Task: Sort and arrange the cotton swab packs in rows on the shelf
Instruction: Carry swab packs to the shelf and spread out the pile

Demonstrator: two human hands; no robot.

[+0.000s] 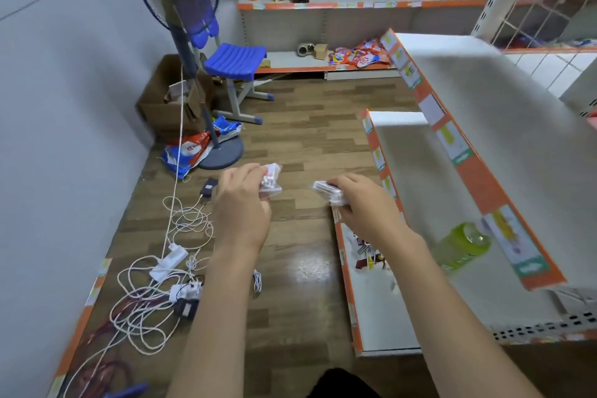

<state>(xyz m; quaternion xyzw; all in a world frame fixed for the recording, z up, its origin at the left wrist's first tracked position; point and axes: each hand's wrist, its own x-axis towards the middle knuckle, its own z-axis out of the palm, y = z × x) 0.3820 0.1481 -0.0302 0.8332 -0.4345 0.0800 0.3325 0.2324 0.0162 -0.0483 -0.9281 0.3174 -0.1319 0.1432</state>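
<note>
head view: each hand's grip pinches a crinkly clear swab pack: left hand (240, 203), left pack (270, 180), right hand (361, 203), right pack (329, 192).

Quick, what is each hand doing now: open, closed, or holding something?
Left hand: closed on a cotton swab pack.
Right hand: closed on another stack of swab packs.

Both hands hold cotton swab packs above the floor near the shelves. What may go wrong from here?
The left hand pinches its clear plastic cotton swab pack only at one end, so it may slip. The blurred green plastic bottle on the white middle shelf might be knocked by the right hand.
</note>
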